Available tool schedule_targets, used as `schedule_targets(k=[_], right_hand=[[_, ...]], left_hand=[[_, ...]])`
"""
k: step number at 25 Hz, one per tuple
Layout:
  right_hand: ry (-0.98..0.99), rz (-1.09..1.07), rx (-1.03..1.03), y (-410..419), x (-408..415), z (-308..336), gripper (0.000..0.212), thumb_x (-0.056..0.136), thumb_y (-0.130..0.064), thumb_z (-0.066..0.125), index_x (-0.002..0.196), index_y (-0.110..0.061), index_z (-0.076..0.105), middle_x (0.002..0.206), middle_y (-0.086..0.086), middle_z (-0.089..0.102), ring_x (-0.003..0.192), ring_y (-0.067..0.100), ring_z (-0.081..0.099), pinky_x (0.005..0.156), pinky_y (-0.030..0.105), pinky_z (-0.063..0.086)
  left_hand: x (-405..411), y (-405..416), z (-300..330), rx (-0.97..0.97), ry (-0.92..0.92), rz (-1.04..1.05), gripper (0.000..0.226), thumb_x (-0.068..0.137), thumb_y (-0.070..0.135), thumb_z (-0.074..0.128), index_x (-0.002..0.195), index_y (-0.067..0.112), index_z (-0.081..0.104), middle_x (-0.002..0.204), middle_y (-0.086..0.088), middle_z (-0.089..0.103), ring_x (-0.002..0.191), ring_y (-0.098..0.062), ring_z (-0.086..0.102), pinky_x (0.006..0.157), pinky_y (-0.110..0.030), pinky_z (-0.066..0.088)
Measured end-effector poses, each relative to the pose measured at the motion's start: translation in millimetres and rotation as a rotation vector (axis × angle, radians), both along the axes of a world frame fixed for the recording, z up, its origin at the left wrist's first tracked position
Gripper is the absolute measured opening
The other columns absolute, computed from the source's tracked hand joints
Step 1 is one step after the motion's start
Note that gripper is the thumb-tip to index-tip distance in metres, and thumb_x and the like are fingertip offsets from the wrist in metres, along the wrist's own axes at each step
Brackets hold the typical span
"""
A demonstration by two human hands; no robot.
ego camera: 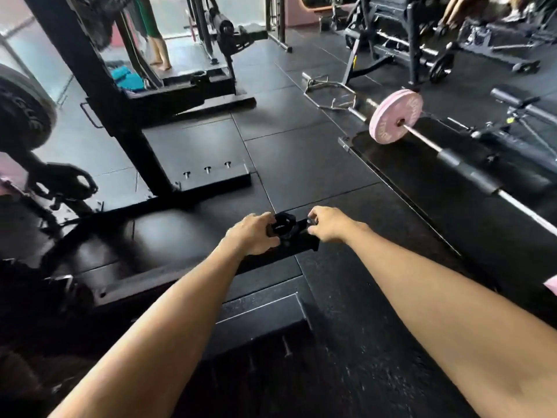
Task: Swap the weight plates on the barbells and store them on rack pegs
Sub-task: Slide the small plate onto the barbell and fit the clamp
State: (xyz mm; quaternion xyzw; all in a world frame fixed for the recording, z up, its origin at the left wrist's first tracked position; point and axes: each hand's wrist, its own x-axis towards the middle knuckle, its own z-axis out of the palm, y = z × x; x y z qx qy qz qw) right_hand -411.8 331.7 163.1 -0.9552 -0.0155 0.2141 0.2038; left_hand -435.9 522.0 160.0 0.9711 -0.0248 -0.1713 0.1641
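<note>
Both your hands meet low in the middle of the view, over the near end of a black rack foot on the floor. Your left hand (252,233) has its grip closed around a black barbell collar (283,226), the ring of it facing up. Your right hand (328,223) pinches the collar's far-right side, at what looks like its lever, fingers curled onto it. The collar sits between the two hands, touching both, so neither arm has to reach.

The weight plates lie away from you. The pink plate (395,116) stands upright on a barbell (470,164) on the floor at far right, the bar's long axis running from far left to near right past your right arm. Your right hand is the nearer one to it. A dark plate (21,110) hangs at the left edge of view, beside the rack upright (99,86), nearer your left hand; whether it rides a bar or a peg cannot be told.

Open black floor (301,152) lies between you and the pink plate. Mind the loose hex bar (328,92) beyond it and the raised platform edge just left of the barbell.
</note>
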Motion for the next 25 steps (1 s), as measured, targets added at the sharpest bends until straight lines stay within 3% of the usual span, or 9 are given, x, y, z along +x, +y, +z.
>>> schedule_targets(k=[4, 10, 16, 22, 25], right_hand=[[0.076, 0.033, -0.008, -1.1, 16.2, -59.5, 0.054, 0.091, -0.015, 0.051, 0.143, -0.021, 0.04, 0.142, 0.012, 0.049, 0.126, 0.031, 0.05, 0.102, 0.037, 0.043], [0.057, 0.018, 0.008, -7.1, 12.0, -84.6, 0.056, 0.093, -0.01, 0.043, 0.147, -0.023, 0.033, 0.146, 0.014, 0.043, 0.128, 0.035, 0.047, 0.102, 0.042, 0.041], [-0.069, -0.052, 0.102, 1.5, -18.9, -29.9, 0.029, 0.095, -0.017, 0.044, 0.122, -0.015, 0.052, 0.123, 0.016, 0.06, 0.109, 0.034, 0.056, 0.079, 0.033, 0.04], [-0.248, -0.098, 0.233, 31.8, -120.8, 57.3, 0.025, 0.096, -0.017, 0.044, 0.119, -0.012, 0.05, 0.118, 0.016, 0.06, 0.104, 0.034, 0.055, 0.076, 0.032, 0.036], [-0.316, -0.109, 0.241, 41.5, -185.8, 93.1, 0.026, 0.096, -0.014, 0.043, 0.121, -0.01, 0.049, 0.118, 0.02, 0.06, 0.108, 0.037, 0.056, 0.077, 0.033, 0.038]], left_hand=[[13.7, -17.4, -70.2, -0.011, 0.022, 0.04, 0.062, 0.078, 0.049, 0.068, 0.136, 0.039, 0.047, 0.119, -0.008, 0.051, 0.112, -0.03, 0.056, 0.094, -0.044, 0.049], [12.1, -31.6, -95.4, -0.186, -0.14, 0.176, 0.029, 0.085, 0.024, 0.073, 0.111, 0.018, 0.061, 0.101, -0.01, 0.05, 0.093, -0.035, 0.057, 0.077, -0.037, 0.047], [-15.3, -8.2, -44.2, -0.369, -0.19, 0.153, 0.029, 0.078, 0.016, 0.078, 0.104, 0.011, 0.066, 0.095, -0.012, 0.064, 0.091, -0.033, 0.058, 0.082, -0.036, 0.047], [-105.0, 25.2, 40.4, -0.482, -0.328, 0.122, 0.027, 0.08, 0.01, 0.077, 0.105, 0.01, 0.067, 0.092, -0.007, 0.065, 0.083, -0.021, 0.056, 0.073, -0.025, 0.04], [-162.9, 39.5, 79.2, -0.517, -0.369, 0.049, 0.027, 0.08, 0.007, 0.074, 0.105, 0.011, 0.066, 0.101, -0.012, 0.07, 0.094, -0.029, 0.065, 0.087, -0.034, 0.047]])
